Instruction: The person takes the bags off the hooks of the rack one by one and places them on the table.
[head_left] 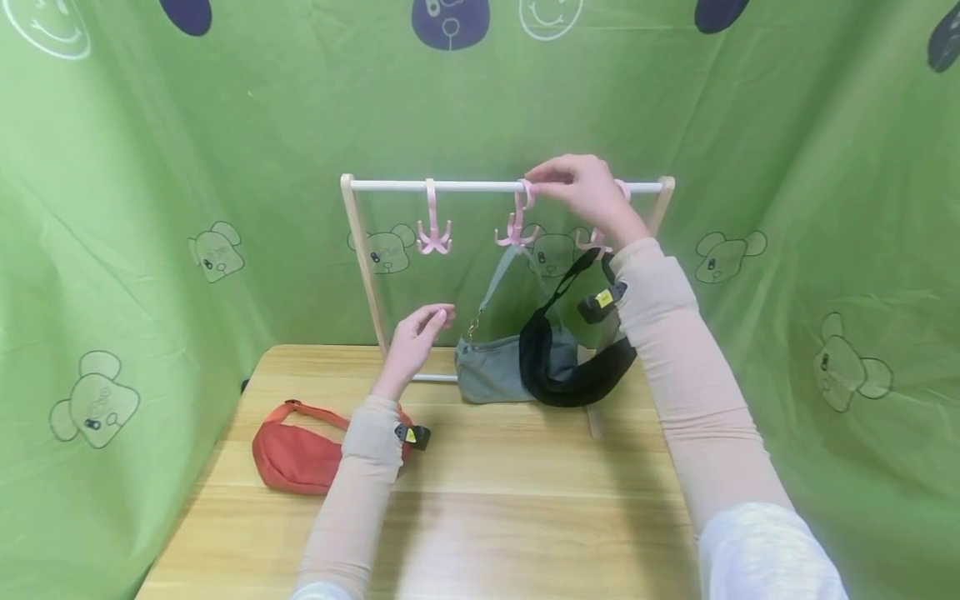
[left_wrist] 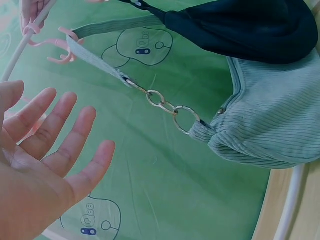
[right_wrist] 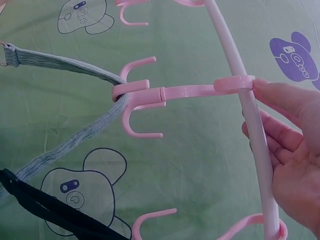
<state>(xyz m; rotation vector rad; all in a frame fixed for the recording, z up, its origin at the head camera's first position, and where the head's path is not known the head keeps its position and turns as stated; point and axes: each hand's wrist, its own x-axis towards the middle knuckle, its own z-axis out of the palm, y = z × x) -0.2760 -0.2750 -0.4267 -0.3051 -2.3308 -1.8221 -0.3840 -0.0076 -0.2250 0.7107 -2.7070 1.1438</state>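
Note:
My right hand (head_left: pixel 590 193) is up at the white rod, its fingertips at the top loop of the middle pink hook (right_wrist: pixel 192 91). In the right wrist view, some fingers curl behind the rod (right_wrist: pixel 257 135). From that hook a grey-blue corduroy shoulder bag (left_wrist: pixel 270 110) hangs by its strap, with metal rings at the strap's end. A black bag (head_left: pixel 577 387) hangs by its strap at the right hook (head_left: pixel 595 241) and overlaps the corduroy bag. Lower down, my left hand (left_wrist: pixel 45 160) is held beside the corduroy bag, fingers spread and relaxed, holding nothing.
A red bag (head_left: pixel 300 458) lies on the wooden table (head_left: pixel 510 517), partly behind my left forearm. Another pink hook (head_left: pixel 433 225) hangs on the rod's left part. Wooden side posts (head_left: pixel 363 258) carry the rod. Green printed curtain (head_left: pixel 262 108) surrounds the table.

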